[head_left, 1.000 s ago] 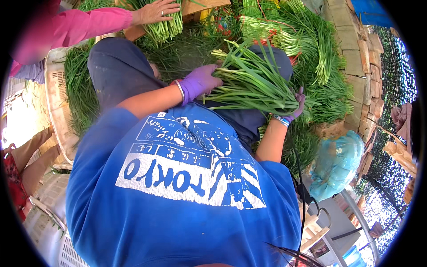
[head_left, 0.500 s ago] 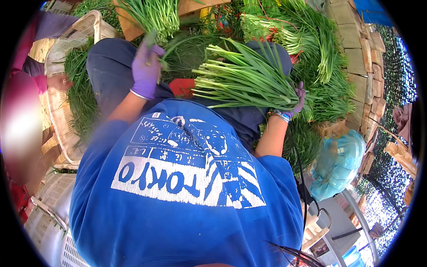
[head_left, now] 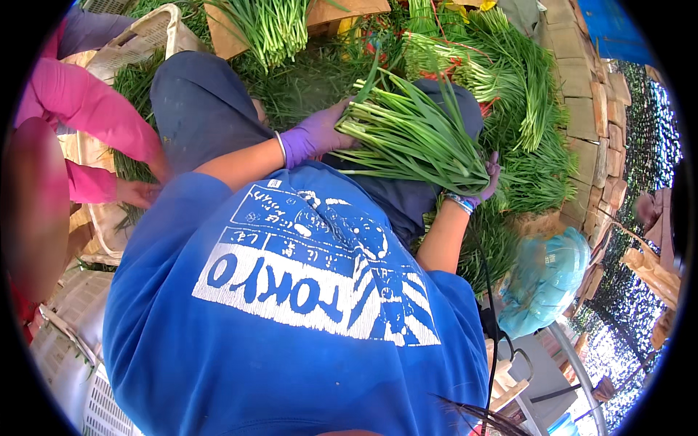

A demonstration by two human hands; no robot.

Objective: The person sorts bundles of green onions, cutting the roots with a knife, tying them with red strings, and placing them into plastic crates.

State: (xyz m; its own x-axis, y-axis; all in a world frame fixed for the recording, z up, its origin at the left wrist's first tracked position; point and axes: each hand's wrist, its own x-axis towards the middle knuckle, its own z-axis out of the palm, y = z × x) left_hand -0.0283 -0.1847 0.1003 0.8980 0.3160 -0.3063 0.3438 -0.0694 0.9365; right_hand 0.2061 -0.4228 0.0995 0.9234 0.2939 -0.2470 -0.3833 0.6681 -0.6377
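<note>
A green bunch (head_left: pixel 414 134) spans 2 purple-gloved hands over the right thigh (head_left: pixel 407 203); the right hand (head_left: pixel 485 182) curls its fingers round the leafy end (head_left: pixel 462 160); the left hand (head_left: pixel 318 136) touches the pale stem ends (head_left: pixel 359 120), its grip too hidden to tell.

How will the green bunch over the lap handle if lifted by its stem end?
The green bunch will probably flop at its leafy end, since its long, thin blades curve. It may also shed pieces: no tie shows around it, and some blades splay out.

Grn leafy bunch (head_left: pixel 418 138), loose, sideways btwn hands (head_left: pixel 313 138), pale ends L.
</note>
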